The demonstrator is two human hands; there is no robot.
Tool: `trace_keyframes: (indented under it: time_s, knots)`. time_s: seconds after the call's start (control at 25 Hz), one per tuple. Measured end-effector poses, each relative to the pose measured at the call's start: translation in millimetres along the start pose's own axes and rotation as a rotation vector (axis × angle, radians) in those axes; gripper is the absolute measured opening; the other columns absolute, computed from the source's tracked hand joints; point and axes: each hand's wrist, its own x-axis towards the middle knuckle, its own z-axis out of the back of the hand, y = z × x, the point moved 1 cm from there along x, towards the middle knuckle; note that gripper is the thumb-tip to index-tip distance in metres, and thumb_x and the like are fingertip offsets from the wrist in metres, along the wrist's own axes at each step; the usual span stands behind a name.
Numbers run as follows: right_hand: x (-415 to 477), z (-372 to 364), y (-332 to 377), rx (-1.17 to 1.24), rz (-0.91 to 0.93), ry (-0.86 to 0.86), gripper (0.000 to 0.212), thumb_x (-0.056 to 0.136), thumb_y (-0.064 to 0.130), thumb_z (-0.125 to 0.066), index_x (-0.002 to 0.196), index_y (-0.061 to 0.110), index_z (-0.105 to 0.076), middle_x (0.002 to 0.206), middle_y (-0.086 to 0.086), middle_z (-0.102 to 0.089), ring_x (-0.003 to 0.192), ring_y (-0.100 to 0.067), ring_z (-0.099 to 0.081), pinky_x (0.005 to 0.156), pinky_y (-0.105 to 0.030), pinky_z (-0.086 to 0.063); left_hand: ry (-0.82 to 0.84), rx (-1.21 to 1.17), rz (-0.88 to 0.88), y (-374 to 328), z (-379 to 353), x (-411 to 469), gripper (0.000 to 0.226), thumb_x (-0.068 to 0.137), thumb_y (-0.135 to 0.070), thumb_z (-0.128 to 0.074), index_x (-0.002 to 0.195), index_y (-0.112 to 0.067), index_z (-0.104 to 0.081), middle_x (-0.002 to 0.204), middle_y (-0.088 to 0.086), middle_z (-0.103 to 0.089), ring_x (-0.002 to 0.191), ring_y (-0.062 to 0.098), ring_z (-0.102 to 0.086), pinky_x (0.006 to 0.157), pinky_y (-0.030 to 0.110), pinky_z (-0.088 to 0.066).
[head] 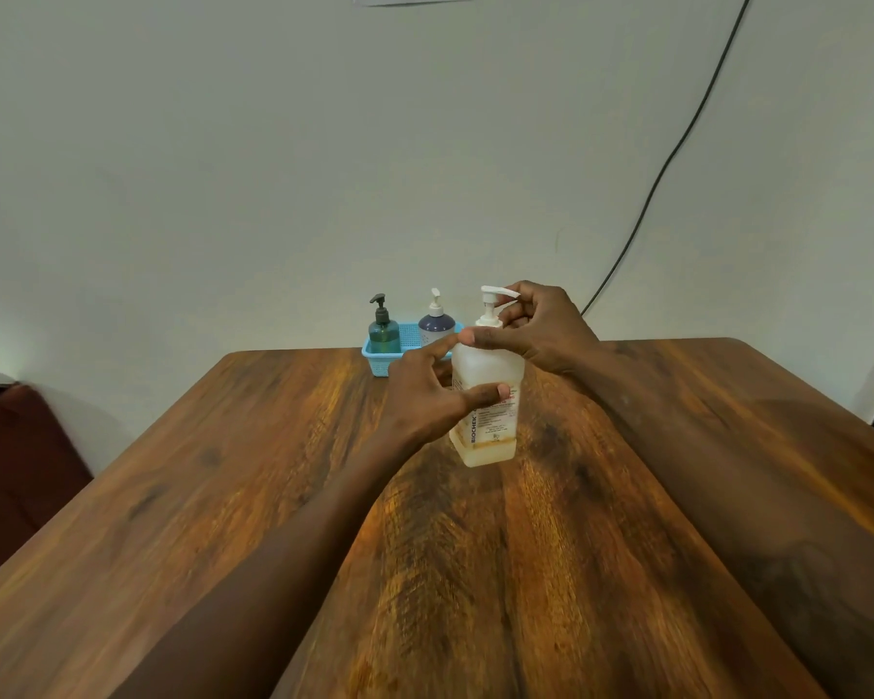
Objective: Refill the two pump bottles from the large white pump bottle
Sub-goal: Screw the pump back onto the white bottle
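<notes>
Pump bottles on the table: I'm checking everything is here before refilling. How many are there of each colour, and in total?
white pump bottle: 1
green pump bottle: 1
purple pump bottle: 1
Total: 3

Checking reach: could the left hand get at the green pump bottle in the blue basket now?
Probably yes, after letting go: the left hand grips the large white bottle, and nothing stands before the green bottle.
</notes>
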Motion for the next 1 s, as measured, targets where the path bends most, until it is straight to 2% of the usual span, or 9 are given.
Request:
trace_keyframes:
  time_s: [0.08,0.16,0.24,0.4,0.48,0.6,0.72,0.8,1.0]
  knots:
    - [0.1,3.5,3.2,0.06,-0.002,0.171,0.061,0.083,0.029,-0.083,0.137,0.018,-0.058,0.123,0.002,-0.07,0.113,-0.012,-0.067,0.095,-0.029,-0.057,0.007,0.005,0.008,3.9,0.0,2.2,0.077,0.073,-0.045,-0.089,0.141,-0.029,-0.058,0.128,-0.001,-0.071,0.111,0.013,-0.069,0.061,0.004,-0.049]
    - [-2.6,3.9,5.8,0.079,0.001,0.244,0.06,0.089,0.015,-0.077,0.144,0.015,-0.053,0.13,0.0,-0.069,0.117,-0.011,-0.066,0.099,-0.031,-0.056,0.017,0.019,0.015,6.0,1.4,2.6,0.076,0.072,-0.047,-0.089,0.139,-0.03,-0.059,0.127,-0.003,-0.072,0.108,0.009,-0.069,0.067,0.009,-0.05]
    - [-3.8,1.3,5.8,0.037,0.012,0.14,0.061,0.082,0.016,-0.084,0.138,0.012,-0.059,0.12,0.001,-0.073,0.106,-0.008,-0.07,0.095,-0.032,-0.058,0.014,0.021,0.011,5.8,0.5,1.3,0.076,0.071,-0.047,-0.09,0.138,-0.03,-0.06,0.125,-0.003,-0.073,0.107,0.01,-0.07,0.071,0.012,-0.053]
    - [-5.2,-7.5,7.1,-0.18,0.034,-0.22,0.058,0.057,0.04,-0.098,0.104,0.014,-0.075,0.09,0.007,-0.073,0.081,-0.001,-0.071,0.072,-0.016,-0.057,-0.051,0.016,0.024,4.5,-6.5,-1.7,0.079,0.071,-0.044,-0.091,0.141,-0.026,-0.058,0.113,-0.007,-0.072,0.097,0.006,-0.069,0.061,0.006,-0.05]
    - [-6.3,-10.7,8.1,-0.221,0.049,-0.269,0.057,0.056,0.045,-0.097,0.098,0.014,-0.076,0.086,0.006,-0.074,0.077,-0.002,-0.07,0.067,-0.012,-0.053,-0.073,-0.004,0.028,9.6,-10.2,-0.4,0.079,0.07,-0.045,-0.092,0.139,-0.027,-0.06,0.116,-0.003,-0.075,0.098,0.009,-0.072,0.066,0.011,-0.054]
    - [-9.0,-12.1,7.6,-0.282,0.074,-0.242,0.064,0.061,0.05,-0.093,0.111,0.015,-0.073,0.097,0.004,-0.074,0.08,-0.005,-0.069,0.067,-0.011,-0.051,-0.062,0.012,0.016,13.1,-10.1,-0.7,0.082,0.069,-0.046,-0.092,0.142,-0.028,-0.058,0.12,0.0,-0.075,0.098,0.009,-0.072,0.069,0.012,-0.054]
    - [-10.4,-10.9,7.3,-0.209,0.112,-0.163,0.068,0.074,0.056,-0.083,0.13,0.022,-0.066,0.115,0.004,-0.073,0.096,-0.005,-0.068,0.08,-0.021,-0.057,-0.05,0.011,0.006,11.4,-7.2,2.9,0.082,0.07,-0.047,-0.091,0.143,-0.027,-0.057,0.127,0.0,-0.072,0.108,0.013,-0.071,0.071,0.011,-0.052]
    - [-10.3,-12.5,10.3,-0.119,0.124,-0.18,0.056,0.087,0.053,-0.073,0.131,0.02,-0.067,0.121,0.0,-0.074,0.103,-0.008,-0.069,0.087,-0.025,-0.057,-0.024,0.017,0.003,8.4,-7.2,6.4,0.078,0.071,-0.048,-0.09,0.14,-0.027,-0.06,0.128,-0.003,-0.072,0.111,0.013,-0.071,0.069,0.009,-0.051]
    - [-5.5,-17.0,13.1,-0.118,0.176,-0.352,0.04,0.092,0.041,-0.072,0.121,0.015,-0.074,0.111,-0.002,-0.077,0.09,-0.005,-0.068,0.077,-0.013,-0.05,-0.046,0.0,-0.011,3.0,-13.5,10.8,0.074,0.071,-0.044,-0.091,0.137,-0.024,-0.063,0.126,-0.004,-0.072,0.107,0.01,-0.069,0.067,0.008,-0.047]
